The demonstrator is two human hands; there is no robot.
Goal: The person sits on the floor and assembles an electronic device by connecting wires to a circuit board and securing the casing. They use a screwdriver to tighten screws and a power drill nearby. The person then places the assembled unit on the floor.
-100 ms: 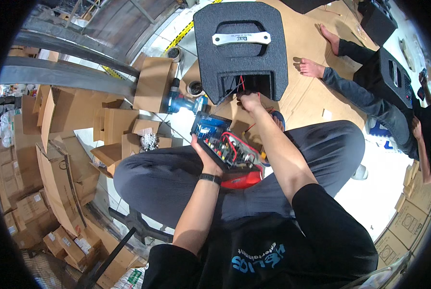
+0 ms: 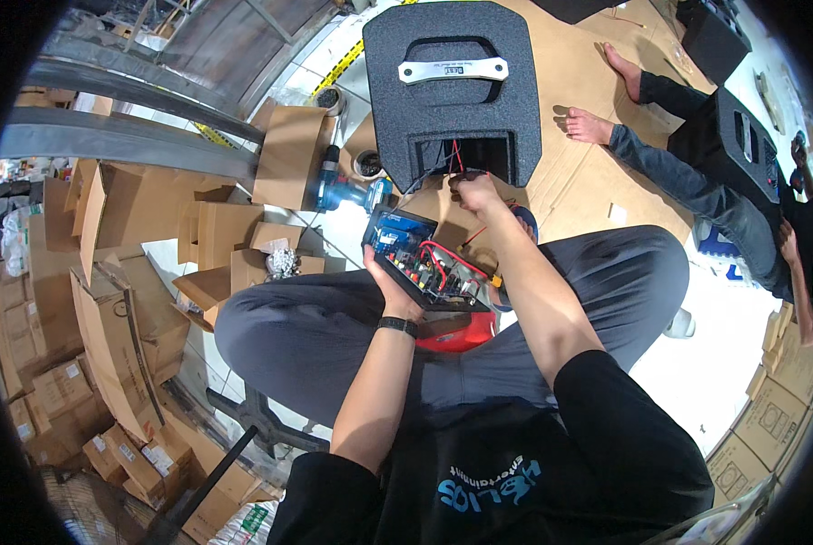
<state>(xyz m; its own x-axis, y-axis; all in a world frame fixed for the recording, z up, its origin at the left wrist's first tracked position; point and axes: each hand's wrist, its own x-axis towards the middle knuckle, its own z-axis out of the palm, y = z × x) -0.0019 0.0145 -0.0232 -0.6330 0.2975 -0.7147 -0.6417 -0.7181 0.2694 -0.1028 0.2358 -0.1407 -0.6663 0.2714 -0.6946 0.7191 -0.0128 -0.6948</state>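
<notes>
My left hand [image 2: 392, 289] grips the edge of a black panel with a circuit board [image 2: 433, 280], tilted so its electronic parts and a blue component face up. Red wires run across the board. In front of me stands a black textured speaker cabinet [image 2: 452, 109] with a light carry handle [image 2: 453, 70] and a rectangular opening [image 2: 488, 157] in its lower part. Thin red and dark wires [image 2: 456, 154] come out of that opening. My right hand [image 2: 475, 193] is closed on the wires just below it; its fingertips are partly hidden.
A blue-and-black cordless drill [image 2: 343, 193] lies left of the cabinet, near a small round container [image 2: 367, 164]. Cardboard boxes [image 2: 216, 236] crowd the left. Something red [image 2: 461, 334] sits in my lap. At right, another person's bare foot [image 2: 588, 125] rests on cardboard beside another speaker [image 2: 726, 145].
My left hand has tilted the panel slightly, so more of the board shows and less of the red thing beneath. My right hand stays at the wires, barely shifted.
</notes>
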